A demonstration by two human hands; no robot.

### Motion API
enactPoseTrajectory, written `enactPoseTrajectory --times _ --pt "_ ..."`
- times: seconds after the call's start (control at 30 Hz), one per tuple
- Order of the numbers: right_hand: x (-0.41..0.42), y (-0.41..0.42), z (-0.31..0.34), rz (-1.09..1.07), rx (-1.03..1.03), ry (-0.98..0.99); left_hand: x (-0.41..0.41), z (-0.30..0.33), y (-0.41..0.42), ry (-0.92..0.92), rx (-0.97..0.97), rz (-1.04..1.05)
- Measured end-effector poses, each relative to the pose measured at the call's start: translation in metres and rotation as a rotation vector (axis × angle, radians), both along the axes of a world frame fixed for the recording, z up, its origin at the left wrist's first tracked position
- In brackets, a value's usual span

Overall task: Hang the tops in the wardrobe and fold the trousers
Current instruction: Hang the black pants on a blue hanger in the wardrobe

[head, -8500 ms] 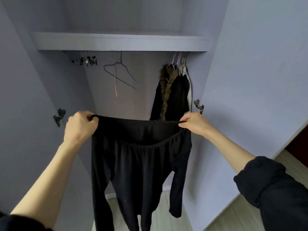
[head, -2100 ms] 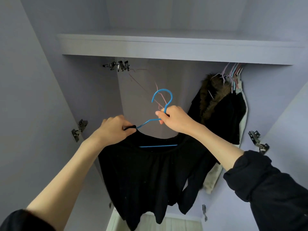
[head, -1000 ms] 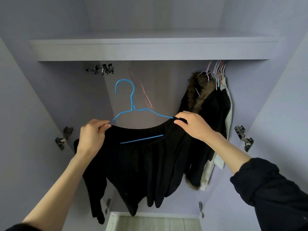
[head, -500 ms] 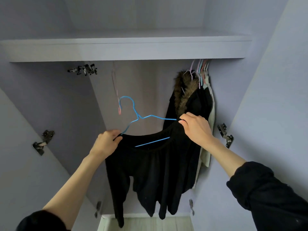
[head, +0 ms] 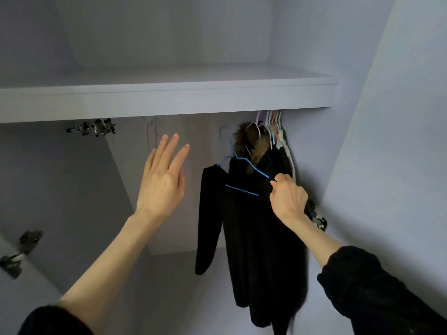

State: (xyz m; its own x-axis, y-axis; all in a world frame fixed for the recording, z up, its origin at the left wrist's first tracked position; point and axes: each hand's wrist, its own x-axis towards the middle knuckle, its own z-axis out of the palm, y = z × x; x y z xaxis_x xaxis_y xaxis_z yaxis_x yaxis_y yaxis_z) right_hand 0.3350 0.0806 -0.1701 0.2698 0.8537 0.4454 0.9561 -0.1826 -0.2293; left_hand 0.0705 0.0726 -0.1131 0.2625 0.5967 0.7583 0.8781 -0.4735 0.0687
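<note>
Item: black top (head: 251, 238), on blue wire hanger (head: 244, 163). Location: right half of wardrobe, under the shelf (head: 169, 97), just beside the fur-collared coat (head: 252, 141) and the bunched hangers. Hook went up behind the shelf edge; whether it was seated on a rail could not be seen. Long axis: vertical, one sleeve hanging at its left.

Right hand (head: 287, 199): nearer hand, at the garment's right shoulder, fingers pinching cloth at the hanger's end.

Left hand (head: 162, 180): well apart to the left, fingers straight and spread, holding nothing.
</note>
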Motion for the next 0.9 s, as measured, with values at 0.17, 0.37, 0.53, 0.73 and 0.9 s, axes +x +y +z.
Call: enactPoseTrajectory --times 0.17,0.37,0.53,0.73,0.9 --pt "-0.007 0.038 0.018 -0.098 0.060 0.188 0.007 0.028 0.042 0.154 0.148 0.049" --pt "-0.018 0.090 0.031 -0.185 0.143 0.441 0.001 0.034 0.083 0.246 0.187 0.118" --pt "-0.036 0.125 0.041 -0.226 0.178 0.608 -0.002 0.028 0.099 0.270 0.272 0.127" --pt "-0.048 0.148 0.036 -0.228 0.090 0.668 -0.002 0.023 0.110 0.266 0.349 0.144" --pt "-0.042 0.148 0.021 -0.281 -0.035 0.682 -0.002 0.022 0.114 0.253 0.374 0.126"
